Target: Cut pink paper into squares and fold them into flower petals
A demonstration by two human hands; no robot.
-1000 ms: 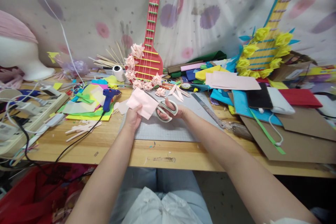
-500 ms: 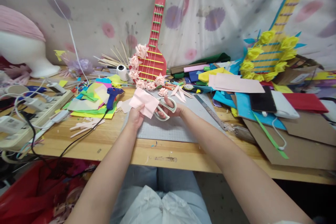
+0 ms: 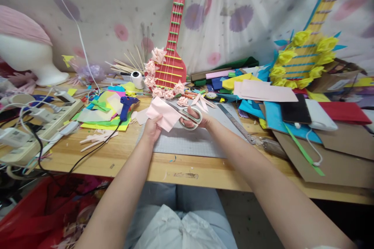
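Between thumb and fingers my left hand (image 3: 152,129) pinches a creased pale pink sheet of paper (image 3: 163,114) by its lower left part. My right hand (image 3: 198,116) has its fingers through the light grey handles of a pair of scissors (image 3: 190,119). The scissor blades point left along the paper's upper edge; how far they reach around it I cannot tell. Both hands are above a grey cutting mat (image 3: 187,146). Behind them a red paper guitar (image 3: 172,68) with pink paper flowers leans upright, and a loose pink paper flower (image 3: 182,101) lies in front of it.
A blue glue gun (image 3: 126,108) rests on coloured paper at left, its cord crossing the table. A power strip (image 3: 68,113) stands further left. A metal ruler (image 3: 236,123) lies right of the mat. Paper, cardboard (image 3: 321,161) and a phone (image 3: 296,109) fill the right side.
My right hand has moved slightly right with the scissors, so more of the blades shows along the paper's upper edge. The paper in my left hand now looks flatter. The view has shifted slightly.
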